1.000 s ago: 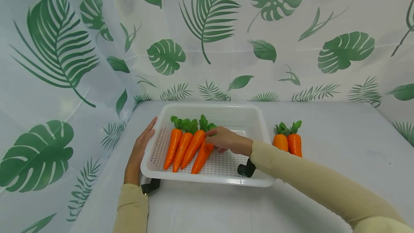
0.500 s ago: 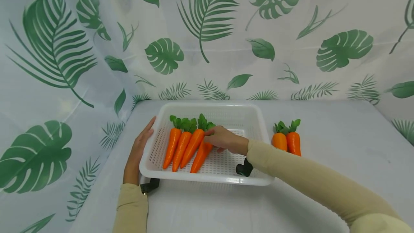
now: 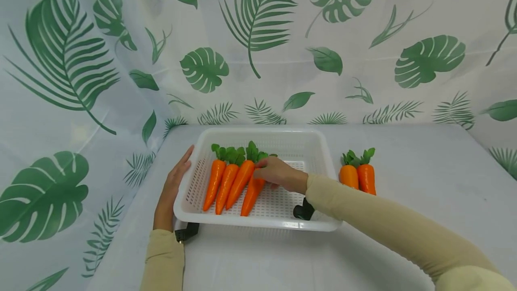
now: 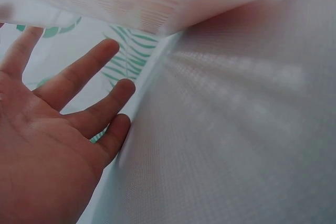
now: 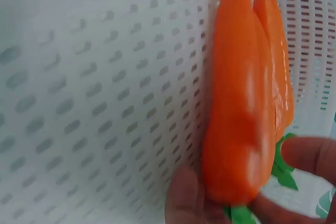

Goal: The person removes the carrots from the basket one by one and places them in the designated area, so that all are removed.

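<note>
A white perforated plastic basket (image 3: 282,224) stands on the table in the head view. Inside, on its left side, lie several orange carrots (image 3: 214,183) with green leafy tops, side by side. My right hand (image 3: 278,173) reaches into the basket and grips the rightmost carrot (image 3: 253,196) near its leafy end. In the right wrist view, the thumb and fingers are around the thick end of that carrot (image 5: 233,124). My left hand (image 3: 174,187) is against the basket's left outer wall; the left wrist view shows that hand (image 4: 58,135) with fingers spread and straight.
Right of the basket, an orange-yellow carrot (image 3: 349,176) and an orange carrot (image 3: 366,178) lie on the white table (image 3: 436,183), partly behind the right sleeve. A leaf-patterned curtain (image 3: 274,84) hangs along the back and left.
The tip of the gripped carrot has shifted slightly right, away from its neighbour. My right hand stays at its leafy end, and the left hand keeps its place at the basket's side.
</note>
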Motion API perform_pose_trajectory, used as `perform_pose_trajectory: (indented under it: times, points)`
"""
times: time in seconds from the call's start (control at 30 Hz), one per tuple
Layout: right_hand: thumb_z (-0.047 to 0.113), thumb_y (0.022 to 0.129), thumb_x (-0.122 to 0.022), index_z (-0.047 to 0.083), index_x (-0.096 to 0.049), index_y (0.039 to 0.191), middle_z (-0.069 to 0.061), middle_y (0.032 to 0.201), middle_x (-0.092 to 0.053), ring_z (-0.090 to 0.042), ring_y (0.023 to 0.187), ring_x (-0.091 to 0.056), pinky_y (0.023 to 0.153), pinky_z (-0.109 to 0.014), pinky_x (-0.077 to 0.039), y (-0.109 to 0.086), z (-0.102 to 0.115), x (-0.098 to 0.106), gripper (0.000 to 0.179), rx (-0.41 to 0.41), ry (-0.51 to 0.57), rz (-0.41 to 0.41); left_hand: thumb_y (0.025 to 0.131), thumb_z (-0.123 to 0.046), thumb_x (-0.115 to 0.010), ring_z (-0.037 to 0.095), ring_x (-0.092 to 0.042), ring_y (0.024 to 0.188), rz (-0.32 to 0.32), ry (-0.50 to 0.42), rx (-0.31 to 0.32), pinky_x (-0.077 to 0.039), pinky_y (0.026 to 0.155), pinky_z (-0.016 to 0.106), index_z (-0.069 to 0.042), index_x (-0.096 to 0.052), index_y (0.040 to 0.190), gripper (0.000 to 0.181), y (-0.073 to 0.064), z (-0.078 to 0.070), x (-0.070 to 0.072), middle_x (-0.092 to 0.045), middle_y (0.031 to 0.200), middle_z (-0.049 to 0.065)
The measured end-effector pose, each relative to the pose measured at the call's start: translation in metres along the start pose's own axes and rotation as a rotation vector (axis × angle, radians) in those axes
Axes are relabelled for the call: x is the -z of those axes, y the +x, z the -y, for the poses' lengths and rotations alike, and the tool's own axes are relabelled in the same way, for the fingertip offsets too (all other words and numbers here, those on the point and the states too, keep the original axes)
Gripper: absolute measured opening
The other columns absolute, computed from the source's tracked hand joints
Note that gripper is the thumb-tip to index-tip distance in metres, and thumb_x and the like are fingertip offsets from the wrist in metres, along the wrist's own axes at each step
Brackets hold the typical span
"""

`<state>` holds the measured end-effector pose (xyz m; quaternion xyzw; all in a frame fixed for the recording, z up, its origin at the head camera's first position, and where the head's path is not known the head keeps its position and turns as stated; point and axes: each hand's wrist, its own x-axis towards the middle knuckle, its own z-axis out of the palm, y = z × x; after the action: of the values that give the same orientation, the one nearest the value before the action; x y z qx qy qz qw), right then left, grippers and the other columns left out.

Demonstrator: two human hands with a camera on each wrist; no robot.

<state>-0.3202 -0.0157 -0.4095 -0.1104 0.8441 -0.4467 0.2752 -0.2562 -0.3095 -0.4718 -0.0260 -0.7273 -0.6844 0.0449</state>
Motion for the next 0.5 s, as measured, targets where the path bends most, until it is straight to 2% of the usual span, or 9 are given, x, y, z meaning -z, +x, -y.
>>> perform_pose_trajectory:
  times: [0.1, 0.17, 0.27, 0.4, 0.5]
  points:
    - [0.009, 0.097, -0.068, -0.009, -0.061, 0.144, -0.018, 0.136, -0.066, -0.027, 0.106, -0.061, 0.091, -0.040, -0.057, 0.003, -0.002, -0.003, 0.051, 0.026, 0.026, -0.030, 0.117, -0.036, -0.038, 0.024, -0.028, 0.157, 0.014, -0.037, -0.012, -0.027, 0.125, 0.051, -0.026, -0.027, 0.172, 0.058, 0.000, 0.002, 0.000, -0.026, 0.175, -0.007]
    - [0.006, 0.095, -0.070, -0.010, -0.061, 0.143, -0.021, 0.139, -0.065, -0.029, 0.107, -0.062, 0.096, -0.040, -0.056, 0.005, -0.004, -0.004, 0.052, 0.031, 0.057, -0.053, 0.117, -0.035, -0.038, 0.023, -0.027, 0.157, 0.023, -0.049, -0.011, -0.025, 0.126, 0.051, -0.025, -0.027, 0.172, 0.057, 0.000, 0.003, 0.001, -0.025, 0.175, -0.008]
    - [0.003, 0.092, -0.072, -0.011, -0.060, 0.143, -0.023, 0.142, -0.062, -0.031, 0.110, -0.062, 0.097, -0.042, -0.057, 0.007, -0.006, -0.004, 0.055, 0.027, 0.101, -0.069, 0.117, -0.035, -0.037, 0.023, -0.029, 0.156, 0.032, -0.045, -0.003, -0.032, 0.123, 0.041, -0.025, -0.026, 0.172, 0.057, 0.000, 0.004, 0.001, -0.025, 0.175, -0.008]
    - [-0.001, 0.088, -0.072, -0.012, -0.058, 0.144, -0.025, 0.141, -0.061, -0.032, 0.108, -0.062, 0.094, -0.042, -0.059, 0.009, -0.006, -0.004, 0.059, 0.040, 0.143, -0.062, 0.117, -0.036, -0.038, 0.024, -0.031, 0.155, 0.027, -0.030, -0.002, -0.041, 0.113, 0.026, -0.027, -0.027, 0.172, 0.057, 0.000, 0.002, 0.003, -0.027, 0.174, -0.007]
    - [-0.003, 0.086, -0.073, -0.010, -0.059, 0.144, -0.024, 0.138, -0.063, -0.032, 0.108, -0.061, 0.095, -0.041, -0.058, 0.011, -0.006, -0.005, 0.060, 0.044, 0.152, -0.067, 0.117, -0.038, -0.039, 0.024, -0.033, 0.154, 0.020, -0.020, -0.004, -0.043, 0.109, 0.022, -0.026, -0.027, 0.172, 0.058, 0.001, 0.001, 0.003, -0.028, 0.174, -0.007]
